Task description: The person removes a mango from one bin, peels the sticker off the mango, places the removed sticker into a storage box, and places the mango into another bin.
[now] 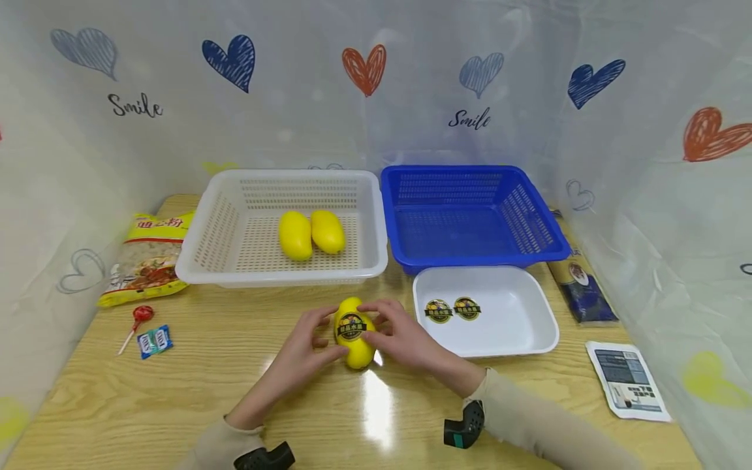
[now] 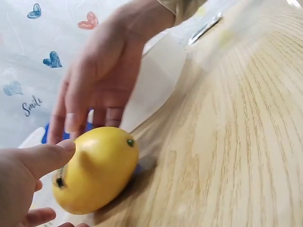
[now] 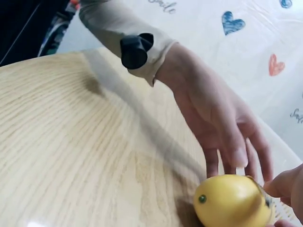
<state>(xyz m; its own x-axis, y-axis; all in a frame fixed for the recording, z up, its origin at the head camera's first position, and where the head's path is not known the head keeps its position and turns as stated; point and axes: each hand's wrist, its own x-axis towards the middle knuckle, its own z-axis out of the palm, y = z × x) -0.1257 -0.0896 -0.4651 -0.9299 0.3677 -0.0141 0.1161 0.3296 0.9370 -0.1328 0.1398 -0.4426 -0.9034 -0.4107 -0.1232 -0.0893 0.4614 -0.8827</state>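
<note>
A yellow mango (image 1: 358, 356) lies on the table between both hands, its stem end towards me. A round black-and-gold sticker (image 1: 351, 326) sits on its upper face. My left hand (image 1: 304, 349) holds the mango from the left, index finger by its far end and thumb by its near part. From the right, my right hand (image 1: 401, 333) grips it, thumb at the sticker's edge and index finger near the far end. In the right wrist view the mango (image 3: 232, 201) shows its stem spot, and my left hand (image 3: 213, 113) curves down beside it.
Two mangoes (image 1: 295, 236) lie in a white basket (image 1: 279, 273); a blue basket (image 1: 476, 254) stands beside it. Two more stickers (image 1: 438, 311) lie in a white tray (image 1: 511, 320). Around the edges are a food bag (image 1: 149, 254), lollipop (image 1: 143, 313), small packet (image 1: 155, 341), dark-and-gold bag (image 1: 581, 281) and white pouch (image 1: 628, 380).
</note>
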